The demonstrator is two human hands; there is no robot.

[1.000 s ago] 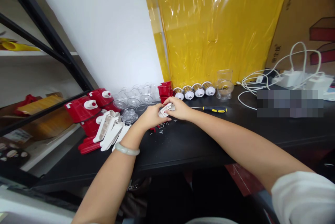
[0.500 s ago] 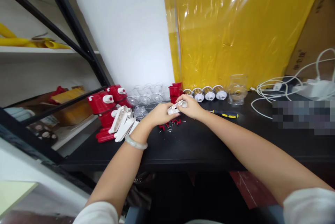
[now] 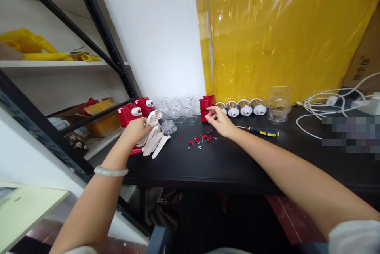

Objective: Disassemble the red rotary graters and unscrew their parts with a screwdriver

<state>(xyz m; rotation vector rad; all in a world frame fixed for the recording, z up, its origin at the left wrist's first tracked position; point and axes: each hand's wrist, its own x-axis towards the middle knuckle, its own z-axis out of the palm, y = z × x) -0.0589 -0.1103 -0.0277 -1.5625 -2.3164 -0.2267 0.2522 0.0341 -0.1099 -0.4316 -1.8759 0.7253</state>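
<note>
My left hand is at the left of the black table, its fingers closed on a white plastic part over a pile of long white pieces. Near the table's middle, my right hand is raised in front of a stack of red containers, thumb and index finger curved close together; whether anything small is between them is hard to see. Small red pieces and several screws lie between the hands. A yellow-and-black screwdriver rests beside my right wrist.
Red housings stand at the back left, next to clear plastic cups. Several gold-and-white cylinders line the back, then a clear part and white cables. A black-framed shelf borders the left side.
Both hands were together on the white part. My left hand has carried it left to the white pile; my right hand has let go of it. The view has shifted slightly left.
</note>
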